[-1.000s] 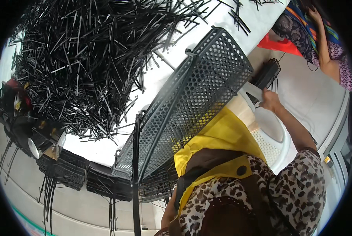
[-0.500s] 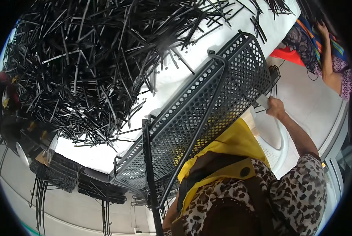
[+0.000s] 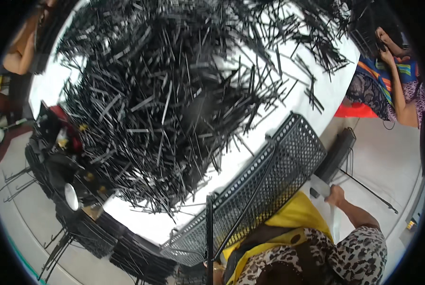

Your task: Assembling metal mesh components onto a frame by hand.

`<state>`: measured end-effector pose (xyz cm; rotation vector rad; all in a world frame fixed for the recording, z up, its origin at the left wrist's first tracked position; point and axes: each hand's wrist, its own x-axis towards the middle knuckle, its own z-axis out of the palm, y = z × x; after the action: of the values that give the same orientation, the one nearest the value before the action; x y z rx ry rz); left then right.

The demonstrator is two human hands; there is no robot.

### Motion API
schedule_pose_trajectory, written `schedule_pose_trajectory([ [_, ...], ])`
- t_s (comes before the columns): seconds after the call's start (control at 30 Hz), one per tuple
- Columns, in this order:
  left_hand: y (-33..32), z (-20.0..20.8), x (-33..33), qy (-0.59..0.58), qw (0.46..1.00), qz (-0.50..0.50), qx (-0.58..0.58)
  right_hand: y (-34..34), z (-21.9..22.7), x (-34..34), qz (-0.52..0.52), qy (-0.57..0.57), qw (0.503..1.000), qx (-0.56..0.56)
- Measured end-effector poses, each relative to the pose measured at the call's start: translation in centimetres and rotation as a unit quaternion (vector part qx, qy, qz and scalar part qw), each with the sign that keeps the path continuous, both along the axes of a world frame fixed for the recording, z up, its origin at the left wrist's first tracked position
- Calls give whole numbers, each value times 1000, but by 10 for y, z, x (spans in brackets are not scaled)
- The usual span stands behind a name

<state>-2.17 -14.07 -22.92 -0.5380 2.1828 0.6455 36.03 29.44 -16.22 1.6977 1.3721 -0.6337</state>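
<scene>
A black perforated metal rack [image 3: 269, 183] with bent-rod side frames stands tilted between my body and the table's near edge. My right hand [image 3: 336, 195] is closed around a flat, pale grey piece [image 3: 319, 185] beside the rack's right end; its exact kind is unclear. Low in the picture, behind the rack's black upright [image 3: 209, 237], a bit of my left hand [image 3: 218, 274] shows, its fingers hidden. A yellow apron [image 3: 300, 213] covers my lap, just under the rack.
A big heap of thin black strips [image 3: 160, 104] covers much of the white table [image 3: 136, 221]. Dark racks [image 3: 141, 259] with protruding rods stand along its lower left side. Another dark rack [image 3: 337, 154] is on the floor at right. Co-workers' arms [image 3: 398, 95] show at both sides.
The view has shifted, so the table, heap and rack appear lower and farther right. More of the floor rack at right shows. My right hand still grips the grey piece.
</scene>
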Motion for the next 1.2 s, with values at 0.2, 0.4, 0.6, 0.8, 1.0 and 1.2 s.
schedule_pose_trajectory([
  [0.2,21,-50,9,77,983,100,130,-1,7,-4,-3,-7,1000,11],
  [0.4,73,-32,-25,-50,979,169,106,-6,1,-2,10,37,999,30],
  [0.6,3,-109,-53,-83,970,174,148,-7,-1,-2,38,110,989,89],
  [0.8,75,-75,-51,-143,968,168,116,-21,-5,16,59,221,971,63],
  [1.0,134,-9,-30,77,967,94,223,-33,-16,17,86,390,847,350],
  [1.2,143,-5,-32,187,897,138,377,-14,-30,14,52,478,715,507],
])
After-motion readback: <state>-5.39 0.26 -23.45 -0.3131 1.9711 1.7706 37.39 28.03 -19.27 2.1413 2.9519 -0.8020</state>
